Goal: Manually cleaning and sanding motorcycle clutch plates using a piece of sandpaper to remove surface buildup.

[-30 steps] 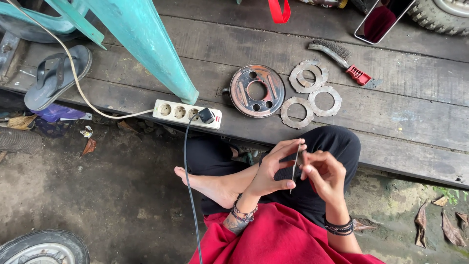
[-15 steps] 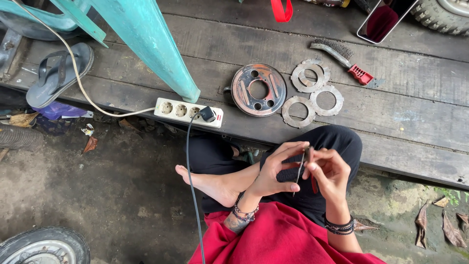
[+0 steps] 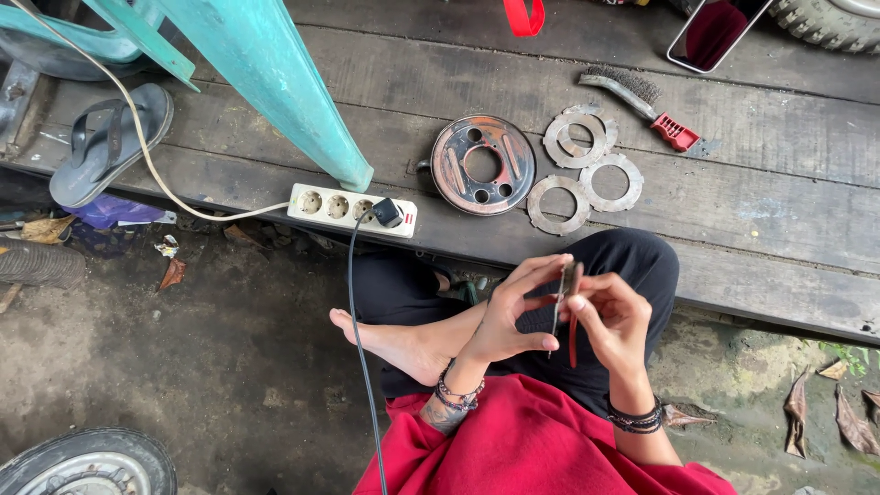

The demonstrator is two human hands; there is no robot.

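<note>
I sit cross-legged above my lap. Both hands hold one thin flat metal disc (image 3: 561, 295) edge-on between them. My left hand (image 3: 513, 312) grips its left side with fingers curled around it. My right hand (image 3: 610, 321) pinches the right side, and a thin red-handled tool (image 3: 573, 339) hangs down by its fingers. On the wooden platform (image 3: 779, 220) ahead lie a round rusty metal drum plate (image 3: 483, 165) and three flat toothed metal rings (image 3: 585, 170).
A wire brush with a red handle (image 3: 642, 101) lies beyond the rings. A white power strip (image 3: 353, 209) with a black plug and cable sits at the platform edge. A teal post (image 3: 275, 82), a sandal (image 3: 110, 142), tyres (image 3: 87, 463) and a phone-like slab (image 3: 720, 32) surround me.
My hands have stayed together over my lap, turning the disc slightly; the view has shifted a little. Nothing on the platform has moved.
</note>
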